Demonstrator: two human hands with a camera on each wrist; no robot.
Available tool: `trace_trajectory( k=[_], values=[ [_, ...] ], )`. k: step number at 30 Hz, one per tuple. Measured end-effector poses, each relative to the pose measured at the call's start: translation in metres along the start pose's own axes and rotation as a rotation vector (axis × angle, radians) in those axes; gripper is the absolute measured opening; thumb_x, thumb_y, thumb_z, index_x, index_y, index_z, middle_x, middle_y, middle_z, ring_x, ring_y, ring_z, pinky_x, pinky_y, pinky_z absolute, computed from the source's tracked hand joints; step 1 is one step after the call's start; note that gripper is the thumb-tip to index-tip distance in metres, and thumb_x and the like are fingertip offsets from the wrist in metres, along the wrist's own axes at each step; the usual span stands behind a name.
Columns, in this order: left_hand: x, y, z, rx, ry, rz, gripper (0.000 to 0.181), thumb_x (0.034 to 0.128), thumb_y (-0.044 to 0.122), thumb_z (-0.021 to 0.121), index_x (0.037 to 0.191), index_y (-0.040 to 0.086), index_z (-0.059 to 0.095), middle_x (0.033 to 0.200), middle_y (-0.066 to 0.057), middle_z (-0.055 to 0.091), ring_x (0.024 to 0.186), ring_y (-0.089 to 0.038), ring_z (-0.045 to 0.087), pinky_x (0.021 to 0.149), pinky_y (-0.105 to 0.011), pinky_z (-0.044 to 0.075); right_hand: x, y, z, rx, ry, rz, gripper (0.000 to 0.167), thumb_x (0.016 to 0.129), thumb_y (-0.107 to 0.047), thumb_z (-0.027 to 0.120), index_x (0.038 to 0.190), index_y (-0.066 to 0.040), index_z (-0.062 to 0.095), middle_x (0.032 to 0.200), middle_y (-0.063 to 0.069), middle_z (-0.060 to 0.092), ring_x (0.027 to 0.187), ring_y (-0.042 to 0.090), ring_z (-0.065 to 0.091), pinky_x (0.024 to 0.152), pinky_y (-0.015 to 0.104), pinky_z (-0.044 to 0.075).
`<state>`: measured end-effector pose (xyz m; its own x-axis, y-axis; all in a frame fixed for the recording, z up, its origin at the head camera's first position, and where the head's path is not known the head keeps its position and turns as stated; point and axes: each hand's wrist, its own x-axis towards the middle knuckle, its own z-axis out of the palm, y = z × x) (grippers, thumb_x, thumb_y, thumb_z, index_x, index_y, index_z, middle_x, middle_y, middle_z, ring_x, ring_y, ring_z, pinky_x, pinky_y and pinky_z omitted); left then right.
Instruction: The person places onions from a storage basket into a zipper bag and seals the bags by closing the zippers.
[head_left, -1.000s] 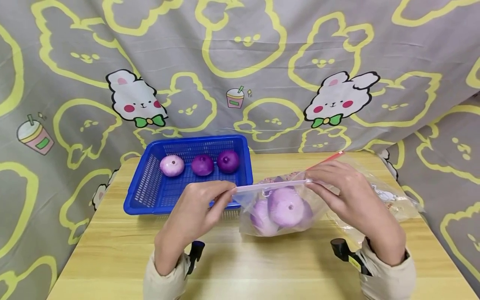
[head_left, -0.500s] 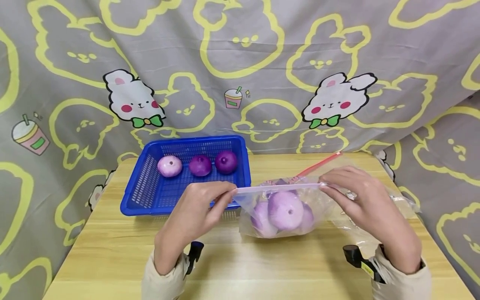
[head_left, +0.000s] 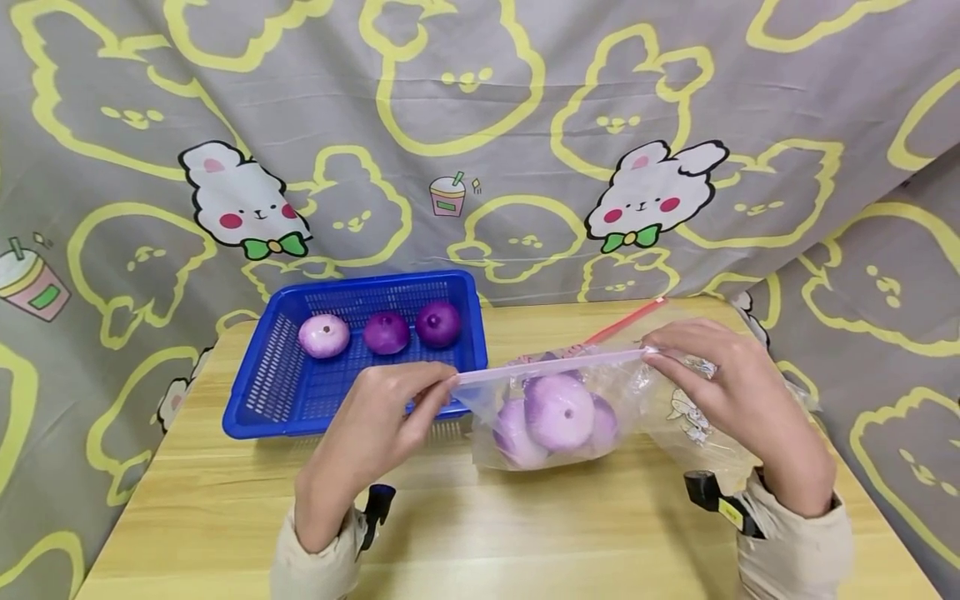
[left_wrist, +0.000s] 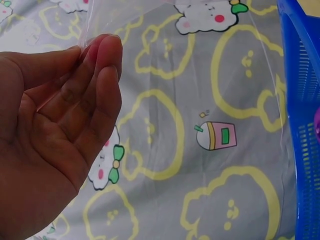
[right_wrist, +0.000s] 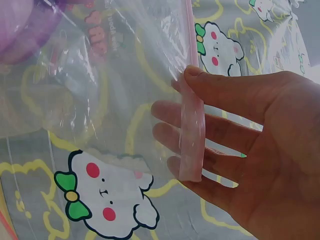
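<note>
In the head view, a clear zip bag holds several pale purple onions, its pink zip strip stretched between both hands. My left hand pinches the strip's left end between thumb and fingers; in the left wrist view, a sheer edge of the bag rises from those fingertips. With thumb and forefinger, my right hand pinches the strip near its right end. Seen from the right wrist, a short length of the strip runs past the thumb, in front of the other fingers.
Left of the bag stands a blue basket with one pale onion and two dark purple onions. Another clear bag with a red zip strip lies behind and under my right hand. A patterned curtain borders the wooden table.
My right hand has slid rightward along the zip strip, away from my left hand, which keeps its pinch. The strip's right end now sits a little higher, and the head view has turned slightly right.
</note>
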<state>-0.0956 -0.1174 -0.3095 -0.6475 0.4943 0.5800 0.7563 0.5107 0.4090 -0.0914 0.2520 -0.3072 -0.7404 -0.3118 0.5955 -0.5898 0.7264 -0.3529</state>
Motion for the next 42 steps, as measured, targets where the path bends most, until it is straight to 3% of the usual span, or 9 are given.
trace_trajectory(
  k=[7,13,25,37,42],
  values=[
    [0.0,-0.003,0.0,0.001,0.015,-0.009,0.01,0.0952,0.008,0.066,0.093,0.01,0.075,0.082,0.005,0.07,0.064,-0.002,0.054,0.058,-0.023,0.05,0.0,0.005,0.0,0.006,-0.003,0.047,0.022,0.084,-0.006,0.079,0.101,-0.019,0.077,0.101,-0.007,0.073,0.104,0.004,0.061,0.096,0.01,0.036],
    [0.001,-0.005,0.001,0.003,0.011,-0.008,0.01,0.0955,0.008,0.065,0.092,0.01,0.074,0.076,0.007,0.065,0.063,-0.002,0.053,0.056,-0.023,0.049,0.0,0.009,-0.002,0.001,0.036,0.034,0.025,0.079,-0.002,0.081,0.099,-0.017,0.078,0.099,-0.001,0.075,0.101,0.009,0.064,0.097,0.009,0.036],
    [0.003,-0.009,0.005,-0.008,0.006,-0.005,0.01,0.0953,0.007,0.065,0.09,0.011,0.073,0.073,0.009,0.061,0.062,-0.001,0.052,0.054,-0.021,0.047,-0.005,0.024,-0.006,0.017,0.087,0.056,0.025,0.078,0.003,0.081,0.098,-0.012,0.079,0.096,0.003,0.076,0.102,-0.014,0.056,0.092,0.005,0.039],
    [0.003,-0.016,0.0,0.02,0.064,0.02,0.011,0.091,0.0,0.068,0.093,0.008,0.074,0.072,0.007,0.064,0.061,0.0,0.054,0.054,-0.014,0.046,-0.006,0.033,-0.006,0.02,0.097,0.11,0.023,0.079,0.0,0.081,0.098,-0.012,0.079,0.094,0.002,0.076,0.098,-0.016,0.057,0.088,0.005,0.04],
    [0.003,-0.018,0.003,0.067,0.088,0.001,0.009,0.0911,0.001,0.068,0.094,0.006,0.074,0.077,0.002,0.068,0.066,-0.004,0.06,0.059,-0.022,0.052,-0.002,0.034,0.005,0.041,0.134,0.163,0.02,0.083,-0.004,0.079,0.102,-0.012,0.079,0.097,0.002,0.076,0.097,-0.015,0.058,0.085,0.006,0.041]
  ],
)
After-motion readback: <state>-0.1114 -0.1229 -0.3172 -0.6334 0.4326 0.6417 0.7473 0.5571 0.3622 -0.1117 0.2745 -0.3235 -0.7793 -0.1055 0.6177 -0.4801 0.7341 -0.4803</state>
